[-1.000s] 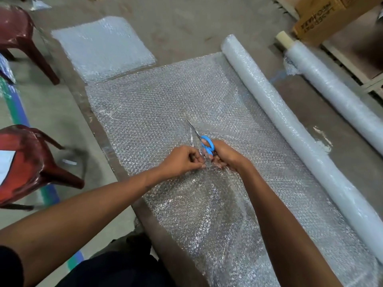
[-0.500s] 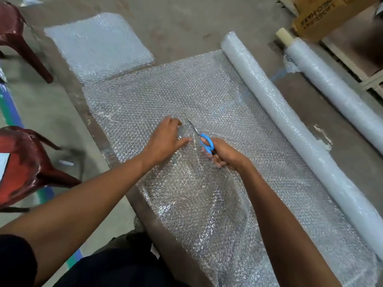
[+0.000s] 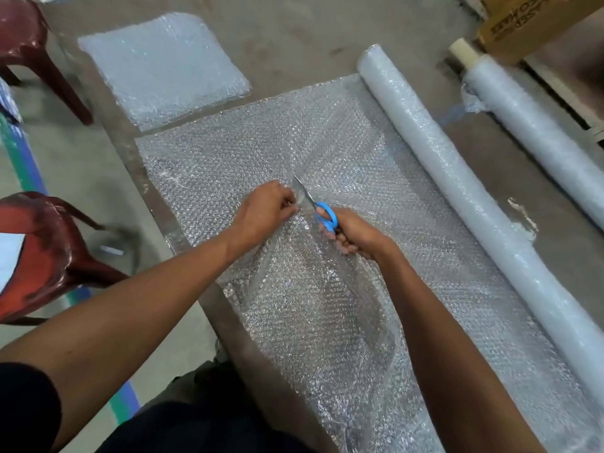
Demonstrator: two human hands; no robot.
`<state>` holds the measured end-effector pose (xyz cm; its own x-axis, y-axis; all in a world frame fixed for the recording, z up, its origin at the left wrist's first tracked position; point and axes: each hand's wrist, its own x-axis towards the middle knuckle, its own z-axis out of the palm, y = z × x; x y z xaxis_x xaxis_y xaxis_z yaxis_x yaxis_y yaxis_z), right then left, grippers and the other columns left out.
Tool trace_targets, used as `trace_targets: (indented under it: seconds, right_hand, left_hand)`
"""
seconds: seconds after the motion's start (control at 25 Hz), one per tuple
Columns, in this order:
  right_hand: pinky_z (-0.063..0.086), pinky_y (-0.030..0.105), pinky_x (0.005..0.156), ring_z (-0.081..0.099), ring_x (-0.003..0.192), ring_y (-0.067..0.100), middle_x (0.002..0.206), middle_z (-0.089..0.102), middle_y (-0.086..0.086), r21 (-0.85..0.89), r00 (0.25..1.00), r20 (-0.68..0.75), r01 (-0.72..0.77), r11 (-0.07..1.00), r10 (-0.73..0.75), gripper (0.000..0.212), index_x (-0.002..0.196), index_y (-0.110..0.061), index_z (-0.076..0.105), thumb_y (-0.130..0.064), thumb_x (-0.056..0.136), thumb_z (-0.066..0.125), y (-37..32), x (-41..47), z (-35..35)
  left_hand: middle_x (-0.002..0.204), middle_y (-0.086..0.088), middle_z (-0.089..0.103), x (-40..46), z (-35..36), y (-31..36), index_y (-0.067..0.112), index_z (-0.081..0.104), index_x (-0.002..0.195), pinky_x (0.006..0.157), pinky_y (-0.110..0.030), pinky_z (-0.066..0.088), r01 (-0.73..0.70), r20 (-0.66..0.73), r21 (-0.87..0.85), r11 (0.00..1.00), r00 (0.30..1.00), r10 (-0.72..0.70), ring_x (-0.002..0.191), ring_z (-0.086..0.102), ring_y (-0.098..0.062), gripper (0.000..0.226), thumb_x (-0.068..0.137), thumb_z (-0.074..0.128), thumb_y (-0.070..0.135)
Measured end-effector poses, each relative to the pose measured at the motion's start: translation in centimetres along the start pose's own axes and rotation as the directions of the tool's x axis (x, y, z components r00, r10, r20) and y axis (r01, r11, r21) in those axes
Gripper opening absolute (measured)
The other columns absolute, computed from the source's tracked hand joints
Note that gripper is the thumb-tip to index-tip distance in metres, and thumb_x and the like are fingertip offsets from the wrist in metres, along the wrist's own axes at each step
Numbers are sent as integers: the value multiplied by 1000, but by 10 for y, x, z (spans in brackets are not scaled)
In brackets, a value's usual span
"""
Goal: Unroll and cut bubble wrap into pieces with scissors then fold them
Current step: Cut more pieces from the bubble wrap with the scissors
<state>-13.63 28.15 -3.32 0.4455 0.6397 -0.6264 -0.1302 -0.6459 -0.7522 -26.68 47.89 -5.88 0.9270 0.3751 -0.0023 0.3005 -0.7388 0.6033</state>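
- Clear bubble wrap sheet [image 3: 228, 165] lies unrolled across the grey table [image 3: 294, 37], its near part rumpled and raised between the two forearms.
- The bubble wrap roll [image 3: 457, 178] lies along the sheet's right edge, joined to it.
- The right hand [image 3: 356, 237] grips the blue-handled scissors [image 3: 318, 209], fingers curled through and round the loops; the blades point away from the person, into the middle of the sheet.
- The left hand [image 3: 261, 212] sits just left of the blades, fingers curled and pinching the wrap beside the cut line.
- A folded bubble wrap piece [image 3: 163, 67] rests on the table's far left part, apart from the sheet's far edge.
- A second roll [image 3: 536, 138] with a pale core end lies further right, well apart from the first.
- A cardboard box [image 3: 529, 21] stands beyond that roll's far end.
- Two red plastic chairs [image 3: 39, 250] stand on the floor left of the table, near a green and blue floor stripe [image 3: 26, 158].
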Motion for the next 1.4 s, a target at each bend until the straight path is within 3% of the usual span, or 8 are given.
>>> trace_targets:
  seconds: [0.12, 0.28, 0.4, 0.56, 0.68, 0.96, 1.12, 1.4]
  right_hand:
    - [25, 21, 34, 40, 39, 11, 66, 57, 0, -30, 1000, 21, -18, 999, 19, 41, 103, -14, 64, -52, 109, 51, -3, 4, -3]
    - [23, 22, 39, 40, 38, 15, 63, 55, 2, -2, 998, 30, -59, 998, 59, 51, 93, -15, 63, -61, 106, 45, -14, 10, -3]
    - [22, 21, 38, 38, 38, 13, 60, 55, 0, 17, 998, 34, -50, 999, 49, 55, 92, -13, 64, -62, 106, 43, -23, 18, 4]
    - [27, 21, 37, 34, 39, 12, 63, 55, 1, 10, 1000, 2, 3, 1000, -3, 47, 93, -13, 65, -56, 106, 52, -29, 31, 13]
    - [26, 20, 36, 39, 39, 13, 63, 54, 0, -39, 1000, 9, -23, 999, 23, 46, 89, -13, 61, -54, 108, 51, -37, 36, 14]
    - [27, 19, 35, 39, 39, 13, 62, 54, -1, 34, 1000, 2, -25, 999, 25, 45, 90, -16, 63, -52, 110, 45, -62, 52, 22]
    - [28, 23, 39, 40, 44, 14, 67, 57, 2, -8, 1000, 7, 6, 1000, -6, 45, 90, -16, 64, -57, 105, 55, -62, 69, 22]
    - [27, 21, 38, 40, 39, 15, 63, 55, 5, -13, 1000, -12, -8, 1000, 7, 56, 97, -10, 67, -63, 104, 50, -82, 84, 28]
  left_hand:
    - [99, 7, 59, -1, -2, 2, 18, 75, 111, 81, -24, 49, -30, 16, 72, 997, 999, 29, 90, 56, -8, 20, 99, 69, 34]
    - [109, 3, 64, -5, -4, 1, 18, 76, 115, 82, -25, 53, -70, -12, 100, 992, 997, 72, 96, 55, -7, 24, 101, 68, 36]
    - [112, 2, 66, -4, -5, -2, 19, 76, 115, 80, -19, 45, -99, -15, 103, 990, 995, 102, 98, 57, -8, 23, 101, 69, 35]
    - [110, 4, 66, 8, -12, -13, 21, 77, 111, 79, -22, 47, -158, 23, 137, 978, 988, 156, 101, 55, -8, 21, 100, 70, 39]
    - [107, 5, 68, 13, -17, -20, 22, 76, 107, 85, -30, 55, -205, 59, 113, 972, 978, 200, 99, 54, -7, 18, 101, 68, 36]
    - [113, 7, 75, 12, -23, -32, 23, 78, 109, 93, -30, 54, -286, 41, 90, 954, 958, 283, 105, 63, -10, 18, 100, 69, 35]
    - [113, 13, 74, 13, -27, -41, 28, 76, 108, 93, -29, 56, -269, 59, 41, 962, 962, 266, 103, 63, -6, 20, 100, 64, 41]
    - [102, 16, 72, 13, -32, -50, 28, 75, 105, 97, -27, 52, -256, 47, -96, 962, 964, 261, 93, 61, 0, 21, 98, 67, 46]
